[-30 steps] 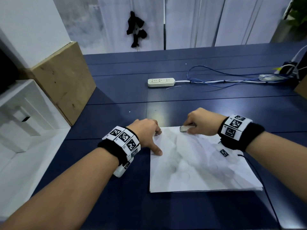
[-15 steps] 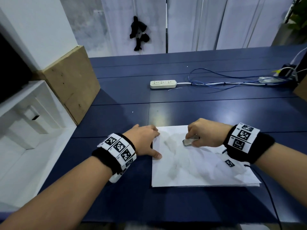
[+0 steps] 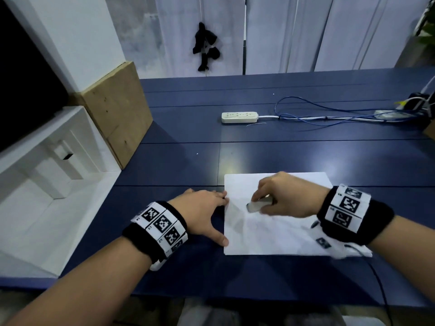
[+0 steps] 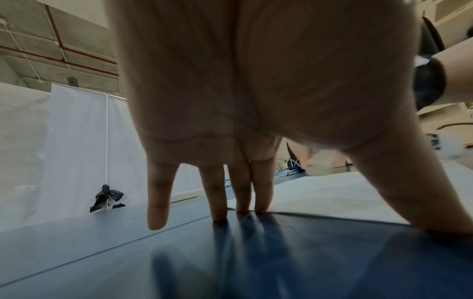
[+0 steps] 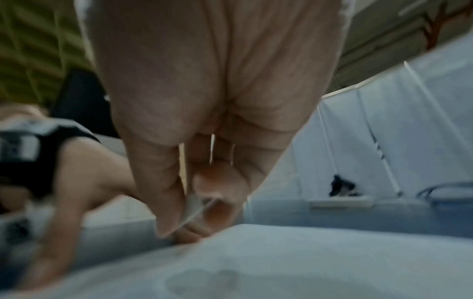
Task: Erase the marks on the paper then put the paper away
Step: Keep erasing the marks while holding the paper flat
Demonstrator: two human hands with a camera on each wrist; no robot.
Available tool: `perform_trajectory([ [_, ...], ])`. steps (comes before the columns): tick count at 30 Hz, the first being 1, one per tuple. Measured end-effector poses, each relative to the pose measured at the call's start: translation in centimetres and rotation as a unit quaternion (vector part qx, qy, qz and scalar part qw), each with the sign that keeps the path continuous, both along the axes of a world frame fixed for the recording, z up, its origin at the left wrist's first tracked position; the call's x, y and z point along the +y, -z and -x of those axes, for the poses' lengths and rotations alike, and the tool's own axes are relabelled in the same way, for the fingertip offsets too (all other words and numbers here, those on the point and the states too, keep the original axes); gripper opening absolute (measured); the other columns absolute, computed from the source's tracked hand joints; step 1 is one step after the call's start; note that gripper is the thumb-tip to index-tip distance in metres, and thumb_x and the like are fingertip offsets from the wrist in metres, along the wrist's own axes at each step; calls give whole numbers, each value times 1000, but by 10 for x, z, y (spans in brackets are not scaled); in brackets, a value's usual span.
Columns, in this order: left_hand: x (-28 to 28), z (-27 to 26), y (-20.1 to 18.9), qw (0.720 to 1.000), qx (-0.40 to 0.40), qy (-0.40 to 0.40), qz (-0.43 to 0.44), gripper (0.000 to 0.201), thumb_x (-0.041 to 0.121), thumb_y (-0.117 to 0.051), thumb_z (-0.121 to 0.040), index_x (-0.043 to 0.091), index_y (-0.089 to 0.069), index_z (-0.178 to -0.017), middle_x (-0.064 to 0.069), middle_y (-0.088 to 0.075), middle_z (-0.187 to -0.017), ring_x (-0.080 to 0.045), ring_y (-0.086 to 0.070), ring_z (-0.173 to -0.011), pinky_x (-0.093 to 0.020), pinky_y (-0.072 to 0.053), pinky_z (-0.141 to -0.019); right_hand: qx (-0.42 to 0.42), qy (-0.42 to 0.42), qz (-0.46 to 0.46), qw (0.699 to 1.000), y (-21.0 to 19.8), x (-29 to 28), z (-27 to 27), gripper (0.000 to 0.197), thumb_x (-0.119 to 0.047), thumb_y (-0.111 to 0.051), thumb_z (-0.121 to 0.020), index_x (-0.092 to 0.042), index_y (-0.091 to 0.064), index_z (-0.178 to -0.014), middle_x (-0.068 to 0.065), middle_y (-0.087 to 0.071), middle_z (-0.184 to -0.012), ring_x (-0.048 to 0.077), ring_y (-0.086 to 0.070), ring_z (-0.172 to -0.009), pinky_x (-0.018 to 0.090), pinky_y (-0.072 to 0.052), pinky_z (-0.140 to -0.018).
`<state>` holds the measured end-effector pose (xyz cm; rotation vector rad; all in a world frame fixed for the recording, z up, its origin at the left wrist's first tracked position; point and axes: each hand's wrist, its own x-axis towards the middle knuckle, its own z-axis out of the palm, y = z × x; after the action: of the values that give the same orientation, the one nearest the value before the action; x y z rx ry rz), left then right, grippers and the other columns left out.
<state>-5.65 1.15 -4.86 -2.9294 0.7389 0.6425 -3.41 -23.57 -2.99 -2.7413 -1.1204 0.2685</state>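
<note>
A white sheet of paper (image 3: 277, 234) with faint grey smudges lies flat on the blue table (image 3: 179, 165) near its front edge. My right hand (image 3: 261, 203) pinches a small grey-white eraser (image 3: 255, 206) and presses it on the paper's upper left part. The same eraser (image 5: 194, 204) shows blurred between thumb and fingers in the right wrist view. My left hand (image 3: 221, 217) lies spread at the paper's left edge, straight fingers (image 4: 240, 190) and thumb touching that edge of the paper (image 4: 332, 194).
A white power strip (image 3: 239, 117) with blue and white cables (image 3: 329, 114) lies further back on the table. A wooden board (image 3: 117, 111) leans at the left beside a white shelf unit (image 3: 35, 175). White curtains hang behind the table.
My right hand with the eraser has moved from the paper's far edge toward me and slightly left across the sheet. The left hand stays at the paper's left edge.
</note>
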Motion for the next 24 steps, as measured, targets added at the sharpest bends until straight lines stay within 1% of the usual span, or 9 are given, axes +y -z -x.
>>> perform_trajectory([
  [3, 0, 1, -1, 1000, -1, -13, 12, 117, 80, -71, -62, 27, -27, -157, 17, -11, -165, -8, -23, -149, -55, -28, -115, 18, -41, 14, 999, 5, 30, 17, 36, -35, -67, -86, -25, -70, -120, -4, -67, -106, 16, -59, -96, 28, -46, -86],
  [6, 1, 1, -2, 1000, -9, -12, 19, 118, 82, -70, -59, 27, -31, -156, 19, -13, -165, -8, -25, -148, -54, -32, -113, -3, -6, 30, 1000, 7, 42, 9, 37, -35, -66, -87, -22, -69, -121, 0, -67, -110, 21, -58, -103, 28, -44, -86],
  [11, 4, -2, 3, 997, -12, -8, 82, 116, 74, -79, -58, 19, -40, -152, 9, -22, -164, -7, -26, -147, -28, -26, -120, 1, -19, 33, 999, 8, 43, 15, 35, -31, -66, -86, -20, -71, -119, 0, -67, -107, 21, -59, -99, 25, -44, -82],
  [14, 5, -2, 6, 995, -18, -13, 95, 116, 75, -80, -57, 19, -42, -151, 11, -24, -163, -6, -26, -146, -26, -26, -119, 68, -99, 38, 992, 4, 40, 32, 32, -28, -70, -85, -19, -73, -115, -2, -67, -103, 9, -48, -80, 6, -31, -68],
  [16, 6, -2, 6, 995, -18, -16, 94, 116, 77, -79, -55, 21, -42, -150, 13, -24, -162, -6, -26, -146, -31, -30, -118, 80, -119, 47, 989, 2, 41, 32, 31, -29, -70, -85, -20, -74, -115, -2, -67, -103, 3, -42, -78, 9, -30, -69],
  [17, 6, -2, 6, 995, -17, -18, 93, 116, 78, -78, -54, 22, -43, -150, 14, -24, -162, -6, -27, -145, -33, -33, -117, 73, -108, 48, 990, 2, 43, 28, 31, -29, -70, -84, -20, -74, -114, -1, -67, -103, 5, -44, -79, 14, -34, -73],
  [19, 6, -2, 4, 996, -16, -21, 87, 116, 81, -76, -52, 24, -44, -148, 16, -25, -160, -7, -30, -144, -38, -38, -113, 33, -55, 55, 996, 1, 47, 15, 29, -30, -67, -84, -20, -74, -110, 2, -68, -100, 15, -55, -84, 27, -46, -80],
  [21, 5, -1, 3, 997, -14, -22, 76, 118, 84, -73, -50, 26, -44, -148, 18, -24, -159, -7, -30, -143, -41, -41, -111, -7, -7, 68, 998, 1, 48, 5, 28, -32, -63, -85, -18, -73, -106, 4, -67, -97, 24, -60, -92, 36, -49, -81],
  [24, 3, 1, 0, 998, -21, -20, 61, 116, 83, -75, -50, 28, -44, -148, 20, -23, -159, -7, -30, -143, -41, -42, -109, -10, -28, 66, 997, 1, 48, 16, 28, -29, -62, -85, -19, -73, -109, 3, -66, -100, 23, -60, -94, 31, -47, -81],
])
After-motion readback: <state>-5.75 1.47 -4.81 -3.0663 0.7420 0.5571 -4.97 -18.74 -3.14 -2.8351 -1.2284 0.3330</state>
